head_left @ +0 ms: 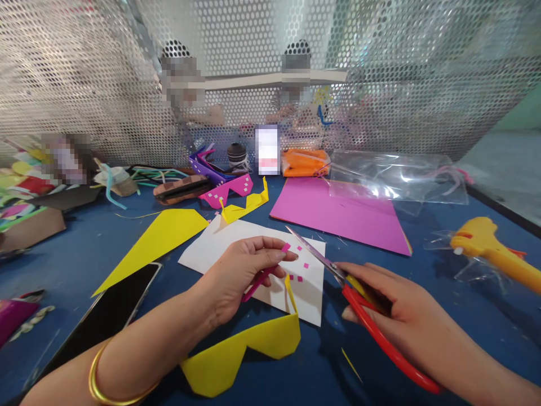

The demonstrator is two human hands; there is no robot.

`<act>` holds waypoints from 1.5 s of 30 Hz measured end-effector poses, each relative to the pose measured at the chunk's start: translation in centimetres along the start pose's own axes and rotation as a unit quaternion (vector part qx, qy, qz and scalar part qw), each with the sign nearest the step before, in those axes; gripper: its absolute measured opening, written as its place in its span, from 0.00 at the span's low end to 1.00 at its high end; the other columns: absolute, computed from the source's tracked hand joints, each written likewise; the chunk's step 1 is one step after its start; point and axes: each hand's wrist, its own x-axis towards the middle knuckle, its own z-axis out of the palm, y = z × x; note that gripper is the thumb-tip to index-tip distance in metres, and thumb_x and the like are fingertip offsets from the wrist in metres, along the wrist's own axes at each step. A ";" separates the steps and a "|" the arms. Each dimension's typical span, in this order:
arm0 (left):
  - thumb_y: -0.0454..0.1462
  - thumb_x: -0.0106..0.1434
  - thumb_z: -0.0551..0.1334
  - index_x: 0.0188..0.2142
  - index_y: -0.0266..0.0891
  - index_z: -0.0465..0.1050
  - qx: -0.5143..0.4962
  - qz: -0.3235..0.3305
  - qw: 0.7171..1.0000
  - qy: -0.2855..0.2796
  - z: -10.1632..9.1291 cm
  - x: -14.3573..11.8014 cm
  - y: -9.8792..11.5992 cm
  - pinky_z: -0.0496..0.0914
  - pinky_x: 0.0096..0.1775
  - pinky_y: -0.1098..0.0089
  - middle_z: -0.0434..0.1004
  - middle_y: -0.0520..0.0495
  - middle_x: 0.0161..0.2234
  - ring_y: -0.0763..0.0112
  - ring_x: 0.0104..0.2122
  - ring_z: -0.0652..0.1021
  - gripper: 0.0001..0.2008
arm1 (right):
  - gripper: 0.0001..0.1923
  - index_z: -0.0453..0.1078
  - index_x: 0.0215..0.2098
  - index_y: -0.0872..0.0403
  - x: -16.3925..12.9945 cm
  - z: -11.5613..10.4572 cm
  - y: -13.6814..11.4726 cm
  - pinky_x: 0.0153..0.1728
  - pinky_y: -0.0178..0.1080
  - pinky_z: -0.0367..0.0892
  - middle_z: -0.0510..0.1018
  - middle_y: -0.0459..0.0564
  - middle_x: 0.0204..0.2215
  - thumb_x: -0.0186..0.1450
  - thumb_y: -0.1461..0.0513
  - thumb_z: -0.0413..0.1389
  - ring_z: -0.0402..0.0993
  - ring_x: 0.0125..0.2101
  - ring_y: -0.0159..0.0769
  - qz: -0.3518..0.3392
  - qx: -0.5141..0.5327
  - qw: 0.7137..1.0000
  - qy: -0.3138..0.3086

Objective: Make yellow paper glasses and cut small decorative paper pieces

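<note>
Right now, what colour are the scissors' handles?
Red, seen in the head view: the scissors in the right hand.

Your left hand [240,276] pinches a paper strip [264,274] above a paper sheet [236,245] at the table's [422,316] middle. Just right of it, your right hand [397,310] holds scissors [338,276], blades pointing left over the sheet. Small paper squares [298,265] lie on the sheet between your hands. A zigzag paper piece [240,349] lies nearer you. A phone [110,310] lies to the left, a glue gun [490,248] far right.
</note>
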 end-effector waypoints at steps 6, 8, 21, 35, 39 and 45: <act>0.35 0.56 0.70 0.35 0.37 0.77 -0.003 0.004 1.000 0.004 0.0 0.0 0.0 0.67 0.24 0.79 0.84 0.45 0.38 0.80 0.24 0.74 0.07 | 0.23 0.75 0.53 0.45 -0.1 0.0 0.0 0.37 0.40 0.77 0.82 0.49 0.41 0.59 0.53 0.63 0.80 0.38 0.44 0.004 0.009 1.000 0.006; 0.34 0.56 0.70 0.35 0.37 0.77 -0.004 0.004 1.000 0.005 0.0 0.0 0.0 0.67 0.24 0.79 0.84 0.45 0.37 0.81 0.24 0.74 0.07 | 0.24 0.75 0.53 0.45 -0.1 0.0 0.0 0.37 0.40 0.77 0.82 0.49 0.42 0.59 0.53 0.63 0.80 0.39 0.44 0.006 0.009 1.000 0.004; 0.34 0.58 0.70 0.35 0.37 0.77 -0.007 -0.006 1.000 0.000 0.1 0.0 -0.1 0.66 0.23 0.81 0.84 0.47 0.37 0.82 0.23 0.74 0.06 | 0.23 0.74 0.53 0.47 -0.2 0.0 0.2 0.39 0.40 0.77 0.81 0.49 0.43 0.60 0.53 0.61 0.80 0.42 0.44 0.007 -0.008 1.000 -0.007; 0.34 0.57 0.70 0.34 0.37 0.76 -0.014 -0.001 1.000 -0.006 0.0 0.1 -0.3 0.66 0.22 0.81 0.84 0.46 0.36 0.81 0.23 0.75 0.06 | 0.24 0.74 0.53 0.46 -0.1 0.1 0.4 0.39 0.41 0.78 0.81 0.49 0.46 0.59 0.52 0.62 0.79 0.45 0.47 0.015 0.006 1.000 0.011; 0.35 0.56 0.71 0.34 0.37 0.76 -0.011 0.001 1.000 -0.009 0.0 0.1 -0.2 0.66 0.23 0.80 0.84 0.46 0.37 0.81 0.24 0.75 0.07 | 0.24 0.74 0.53 0.46 -0.1 0.1 0.5 0.39 0.41 0.78 0.82 0.49 0.45 0.59 0.52 0.62 0.80 0.43 0.46 0.012 0.005 1.000 0.011; 0.36 0.57 0.71 0.35 0.38 0.77 -0.014 0.013 1.000 -0.005 -0.2 0.1 -0.2 0.67 0.25 0.80 0.84 0.47 0.37 0.81 0.25 0.76 0.07 | 0.25 0.74 0.54 0.46 -0.3 0.0 0.4 0.40 0.41 0.78 0.82 0.50 0.45 0.60 0.49 0.62 0.80 0.43 0.45 0.005 0.008 1.000 0.006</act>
